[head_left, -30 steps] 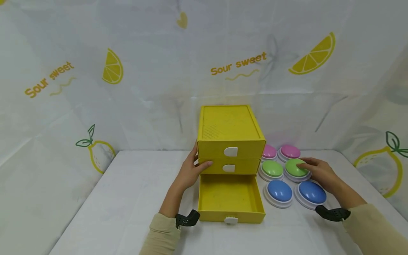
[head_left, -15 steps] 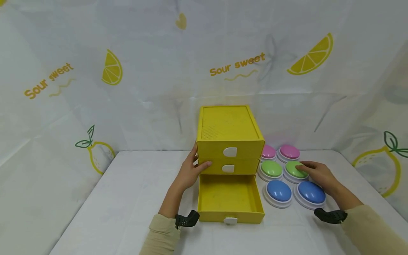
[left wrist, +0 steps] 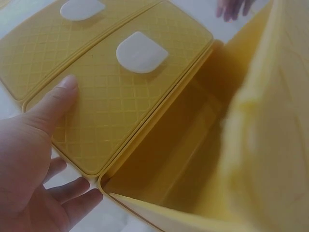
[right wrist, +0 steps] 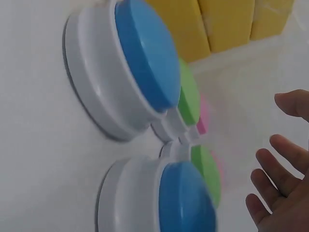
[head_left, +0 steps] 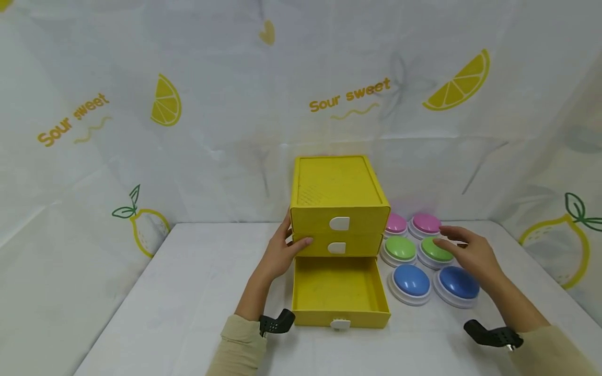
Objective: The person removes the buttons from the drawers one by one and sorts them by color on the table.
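A yellow drawer cabinet (head_left: 338, 180) stands at the back middle of the table, its bottom drawer (head_left: 338, 292) pulled out with nothing inside. My left hand (head_left: 278, 253) rests on its left side, thumb on the middle drawer's front (left wrist: 111, 111) and straight fingers along the side wall. My right hand (head_left: 477, 256) hovers over the right green button (head_left: 429, 249), fingers loosely bent and holding nothing. In the right wrist view that hand (right wrist: 285, 179) is apart from the buttons. A left green button (head_left: 400, 248) sits beside the cabinet.
Two blue push buttons (head_left: 411, 280) lie in front of the green ones, and two pink buttons (head_left: 427, 223) behind. All have white bases. A white cloth printed with lemons (head_left: 461, 83) hangs behind the table (head_left: 211, 292).
My right hand has lifted off the right green button and its fingers have spread. My left hand and the cabinet stay where they were.
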Demonstrator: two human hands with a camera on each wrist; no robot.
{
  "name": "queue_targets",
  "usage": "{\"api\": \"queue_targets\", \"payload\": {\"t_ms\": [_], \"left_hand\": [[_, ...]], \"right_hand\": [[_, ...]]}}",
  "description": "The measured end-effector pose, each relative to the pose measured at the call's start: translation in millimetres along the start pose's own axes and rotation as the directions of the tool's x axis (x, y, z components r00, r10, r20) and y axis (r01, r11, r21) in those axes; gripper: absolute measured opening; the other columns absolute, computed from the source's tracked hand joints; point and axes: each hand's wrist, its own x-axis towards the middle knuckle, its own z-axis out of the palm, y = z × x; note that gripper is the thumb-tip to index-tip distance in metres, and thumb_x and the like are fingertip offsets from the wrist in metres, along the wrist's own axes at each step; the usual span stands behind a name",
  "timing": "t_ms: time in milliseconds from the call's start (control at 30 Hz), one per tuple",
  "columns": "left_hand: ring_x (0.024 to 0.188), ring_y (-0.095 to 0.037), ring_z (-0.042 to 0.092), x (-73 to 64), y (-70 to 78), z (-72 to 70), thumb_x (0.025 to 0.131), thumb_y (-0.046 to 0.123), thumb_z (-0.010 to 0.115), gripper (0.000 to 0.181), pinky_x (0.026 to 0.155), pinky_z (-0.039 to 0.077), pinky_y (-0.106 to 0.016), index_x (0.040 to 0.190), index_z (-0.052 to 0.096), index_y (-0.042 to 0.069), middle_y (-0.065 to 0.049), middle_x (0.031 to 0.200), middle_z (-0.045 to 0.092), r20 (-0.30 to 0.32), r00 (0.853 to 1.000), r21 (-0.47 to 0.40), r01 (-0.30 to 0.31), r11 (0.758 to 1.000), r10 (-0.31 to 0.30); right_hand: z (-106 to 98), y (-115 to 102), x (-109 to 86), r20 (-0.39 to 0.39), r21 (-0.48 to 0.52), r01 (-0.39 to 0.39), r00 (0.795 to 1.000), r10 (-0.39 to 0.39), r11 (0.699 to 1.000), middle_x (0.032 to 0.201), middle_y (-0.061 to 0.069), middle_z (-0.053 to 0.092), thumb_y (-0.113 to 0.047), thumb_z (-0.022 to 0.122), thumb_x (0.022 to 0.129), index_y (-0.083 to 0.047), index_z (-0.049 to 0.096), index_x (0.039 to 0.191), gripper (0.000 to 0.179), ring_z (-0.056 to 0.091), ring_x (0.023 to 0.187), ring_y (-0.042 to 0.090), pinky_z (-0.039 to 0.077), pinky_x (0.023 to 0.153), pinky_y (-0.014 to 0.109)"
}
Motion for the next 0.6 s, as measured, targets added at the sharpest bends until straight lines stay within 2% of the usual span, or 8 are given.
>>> {"api": "queue_targets", "payload": {"t_ms": [67, 133, 167, 233, 267, 467, 600], "left_hand": [[0.152, -0.034, 0.035, 0.0, 0.5, 0.2, 0.092, 0.05, 0.071, 0.093, 0.114, 0.044, -0.054, 0.16, 0.007, 0.045, 0.0, 0.17, 0.02, 0.001, 1.0, -0.005, -0.003, 1.0, 0.003], [0.152, -0.034, 0.035, 0.0, 0.8, 0.1, 0.092, 0.05, 0.071, 0.093, 0.115, 0.043, -0.054, 0.16, 0.007, 0.045, 0.0, 0.17, 0.019, 0.002, 1.0, -0.006, -0.002, 1.0, 0.002], [0.152, -0.034, 0.035, 0.0, 0.9, 0.1, 0.092, 0.05, 0.071, 0.094, 0.115, 0.043, -0.055, 0.16, 0.007, 0.045, 0.0, 0.17, 0.019, 0.002, 1.0, -0.006, -0.002, 1.0, 0.002], [0.152, -0.034, 0.034, -0.1, 1.1, 0.1, 0.092, 0.051, 0.071, 0.094, 0.115, 0.043, -0.055, 0.16, 0.007, 0.046, 0.0, 0.17, 0.019, 0.003, 1.0, -0.006, 0.001, 1.0, -0.001], [0.152, -0.034, 0.035, -0.1, 1.1, 0.1, 0.092, 0.051, 0.071, 0.094, 0.115, 0.043, -0.055, 0.16, 0.007, 0.046, 0.0, 0.17, 0.02, 0.003, 1.0, -0.005, 0.002, 1.0, -0.002], [0.152, -0.035, 0.035, 0.0, 0.7, 0.0, 0.091, 0.052, 0.07, 0.094, 0.114, 0.043, -0.055, 0.16, 0.007, 0.045, -0.001, 0.17, 0.019, 0.0, 1.0, -0.001, -0.005, 1.0, 0.005], [0.152, -0.034, 0.035, 0.1, 0.2, -0.1, 0.092, 0.051, 0.07, 0.094, 0.114, 0.044, -0.054, 0.16, 0.007, 0.046, 0.0, 0.17, 0.019, 0.003, 1.0, -0.003, -0.007, 1.0, 0.007]], "right_hand": [[-1.2, -10.1, -6.7, -0.013, 0.029, 0.038, 0.999, -0.037, 0.999, 0.141, 0.031, 0.054, -0.041, 0.06, 0.101, 0.001, 0.052, 0.142, 0.06, 0.055, 0.122, 0.032, 0.054, 0.095, 0.029], [-2.0, -19.6, -13.4, -0.015, 0.06, 0.074, 0.997, -0.073, 0.995, 0.139, 0.028, 0.057, -0.039, 0.062, 0.1, -0.001, 0.054, 0.141, 0.057, 0.057, 0.113, 0.008, 0.049, 0.083, 0.01], [-1.7, -24.0, -16.5, -0.016, 0.073, 0.093, 0.996, -0.092, 0.993, 0.137, 0.027, 0.058, -0.038, 0.063, 0.1, -0.002, 0.055, 0.14, 0.055, 0.055, 0.107, -0.004, 0.043, 0.077, 0.003], [-0.1, -33.4, -23.2, -0.018, 0.099, 0.122, 0.992, -0.121, 0.988, 0.135, 0.026, 0.06, -0.035, 0.065, 0.099, -0.004, 0.056, 0.139, 0.052, 0.046, 0.098, -0.02, 0.043, 0.077, -0.001], [1.2, -38.4, -26.3, -0.015, 0.11, 0.131, 0.991, -0.13, 0.985, 0.134, 0.025, 0.06, -0.033, 0.066, 0.098, -0.004, 0.057, 0.139, 0.051, 0.044, 0.097, -0.024, 0.044, 0.077, -0.001], [12.4, -68.2, -48.1, 0.02, 0.149, 0.135, 0.99, -0.14, 0.98, 0.13, 0.019, 0.064, -0.029, 0.071, 0.095, -0.007, 0.06, 0.136, 0.048, 0.052, 0.096, -0.019, 0.05, 0.079, 0.005], [23.7, -83.2, -66.6, 0.03, 0.21, 0.173, 0.983, -0.183, 0.962, 0.118, 0.001, 0.069, -0.023, 0.073, 0.094, -0.008, 0.064, 0.129, 0.039, 0.06, 0.095, -0.01, 0.053, 0.08, 0.009]]}}
